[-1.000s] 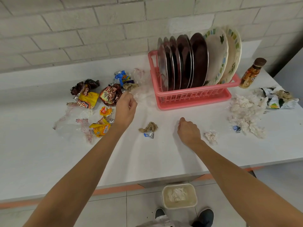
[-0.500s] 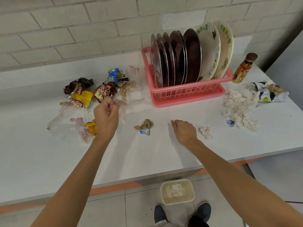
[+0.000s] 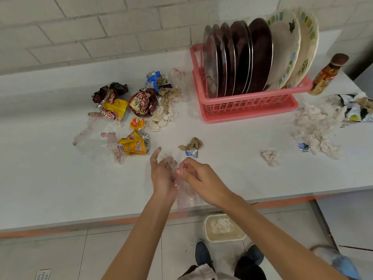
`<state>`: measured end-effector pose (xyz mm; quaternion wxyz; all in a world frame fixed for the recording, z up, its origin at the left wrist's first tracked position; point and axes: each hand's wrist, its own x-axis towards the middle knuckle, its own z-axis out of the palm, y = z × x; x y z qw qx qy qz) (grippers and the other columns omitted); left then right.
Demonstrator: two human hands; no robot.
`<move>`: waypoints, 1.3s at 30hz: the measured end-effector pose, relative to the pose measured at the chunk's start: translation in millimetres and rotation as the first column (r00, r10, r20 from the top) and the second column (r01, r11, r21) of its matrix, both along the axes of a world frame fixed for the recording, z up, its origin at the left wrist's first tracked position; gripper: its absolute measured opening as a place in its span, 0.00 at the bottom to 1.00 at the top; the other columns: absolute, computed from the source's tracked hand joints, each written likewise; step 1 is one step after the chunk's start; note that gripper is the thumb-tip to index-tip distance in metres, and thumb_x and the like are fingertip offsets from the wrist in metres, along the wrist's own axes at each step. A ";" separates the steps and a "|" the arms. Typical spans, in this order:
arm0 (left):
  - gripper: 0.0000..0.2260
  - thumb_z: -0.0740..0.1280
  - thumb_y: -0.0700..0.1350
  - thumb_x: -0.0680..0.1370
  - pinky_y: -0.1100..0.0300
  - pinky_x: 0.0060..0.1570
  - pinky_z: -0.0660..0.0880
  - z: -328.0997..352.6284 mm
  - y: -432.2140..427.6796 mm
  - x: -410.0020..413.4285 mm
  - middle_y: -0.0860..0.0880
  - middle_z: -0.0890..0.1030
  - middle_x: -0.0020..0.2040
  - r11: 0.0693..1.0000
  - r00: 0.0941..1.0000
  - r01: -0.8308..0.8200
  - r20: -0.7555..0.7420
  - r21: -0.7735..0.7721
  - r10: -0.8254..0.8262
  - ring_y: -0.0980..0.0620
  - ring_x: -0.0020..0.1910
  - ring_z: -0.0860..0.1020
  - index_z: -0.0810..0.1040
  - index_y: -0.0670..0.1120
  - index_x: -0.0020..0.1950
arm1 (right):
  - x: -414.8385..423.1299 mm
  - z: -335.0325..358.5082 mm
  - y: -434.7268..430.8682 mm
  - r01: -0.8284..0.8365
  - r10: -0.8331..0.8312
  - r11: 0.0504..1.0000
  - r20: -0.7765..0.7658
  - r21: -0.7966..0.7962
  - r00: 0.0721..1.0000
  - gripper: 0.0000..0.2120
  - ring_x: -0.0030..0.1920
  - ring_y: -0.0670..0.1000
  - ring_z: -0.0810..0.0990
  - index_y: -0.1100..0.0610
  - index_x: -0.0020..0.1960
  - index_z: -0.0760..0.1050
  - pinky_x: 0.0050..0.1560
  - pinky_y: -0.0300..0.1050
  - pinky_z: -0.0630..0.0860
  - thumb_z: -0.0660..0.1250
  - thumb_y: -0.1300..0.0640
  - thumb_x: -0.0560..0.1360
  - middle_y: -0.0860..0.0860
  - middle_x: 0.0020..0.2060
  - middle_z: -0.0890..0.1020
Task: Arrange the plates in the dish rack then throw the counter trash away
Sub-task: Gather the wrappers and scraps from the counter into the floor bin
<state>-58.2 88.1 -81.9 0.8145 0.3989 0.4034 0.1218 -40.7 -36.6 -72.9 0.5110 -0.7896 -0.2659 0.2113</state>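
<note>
On the floor nearest the viewer, a cream bin is sitting with white paper in it, just beyond two dark shoes. Above the near edge of the white table, the left hand and right hand are now meeting. Half a second ago the left was reaching into the far-left litter and the right was resting as a fist on the table.

Both are holding a clear plastic wrapper with pink print, which is hanging down between the wrists. The right grip is pinching its top with curled fingers. The left grip is closing around it with one finger sticking up.

Farther on, a brown paper scrap and a tissue wad are lying where they were. To the left, snack wrappers are lying scattered, and to the right, torn tissue is piled.

At the far side, plates are standing upright in the pink dish rack, with a sauce bottle just to its right.
</note>
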 end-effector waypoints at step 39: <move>0.23 0.56 0.24 0.75 0.66 0.34 0.75 18.7 -41.9 -36.5 0.44 0.76 0.51 0.699 0.938 0.096 0.171 0.709 -0.302 0.57 0.41 0.77 0.80 0.43 0.60 | -1.4 42.8 -15.2 0.408 -0.302 0.902 -0.469 0.141 0.830 0.28 0.18 0.49 0.64 0.56 0.46 0.81 0.21 0.34 0.58 0.51 0.37 0.80 0.62 0.36 0.83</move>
